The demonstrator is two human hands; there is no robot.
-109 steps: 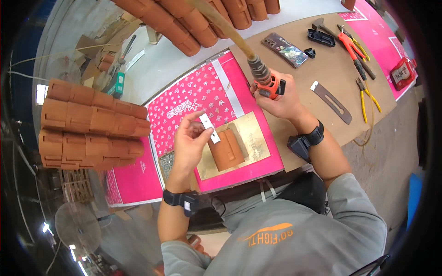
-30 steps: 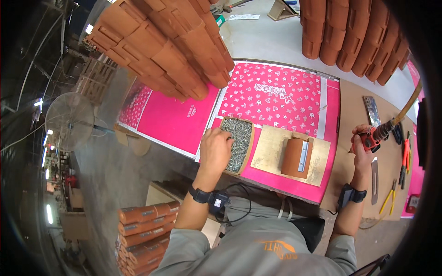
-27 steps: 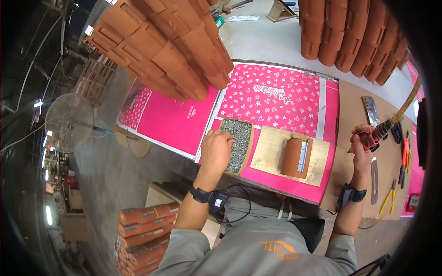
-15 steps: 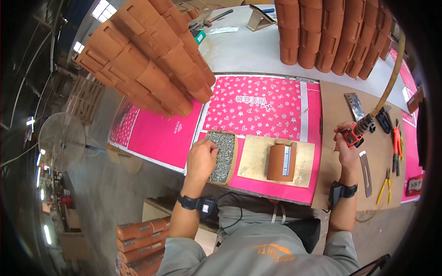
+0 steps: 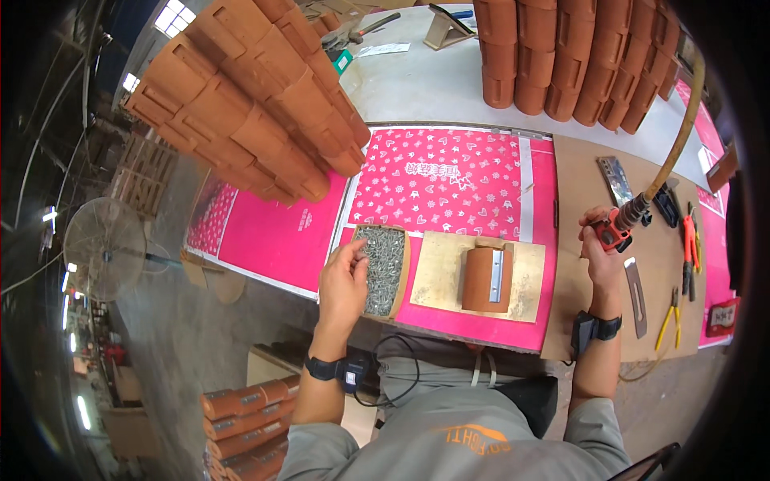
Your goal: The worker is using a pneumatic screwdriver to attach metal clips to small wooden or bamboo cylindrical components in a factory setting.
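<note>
A person in a grey shirt leans over a workbench, seen from above. The landmark is a terracotta roof tile [image 5: 486, 279] lying near the front edge of the bench on a tan square board [image 5: 521, 276], with a narrow metal strip [image 5: 496, 275] lying along its top.

Just left of the tile, touching the board's left edge, sits a shallow tray of small grey screws [image 5: 383, 269]. The left hand [image 5: 345, 280] rests over the tray's left side, fingers curled loosely and fingertips in the screws; whether it has pinched any cannot be told. A black watch-like band sits on that wrist.

Right of the tile, past the board, the right hand [image 5: 601, 248] is wrapped firmly around a red-orange power tool [image 5: 616, 232], held upright above a brown sheet on the bench. A tan hose [image 5: 674, 144] rises from the tool and curves away behind it. That wrist also wears a black band.

Farther right of the tile lie a flat metal bar [image 5: 634, 295], yellow-handled pliers [image 5: 667, 321] and red-handled pliers [image 5: 690, 240].

Behind the tile spreads a pink patterned sheet [image 5: 449, 180]. Beyond it to the left, a slanting stack of terracotta tiles [image 5: 257, 104] reaches over the bench; beyond it to the right stands a row of upright tiles [image 5: 569, 56]. Far left of the tile, off the bench, stands a floor fan [image 5: 104, 248].
</note>
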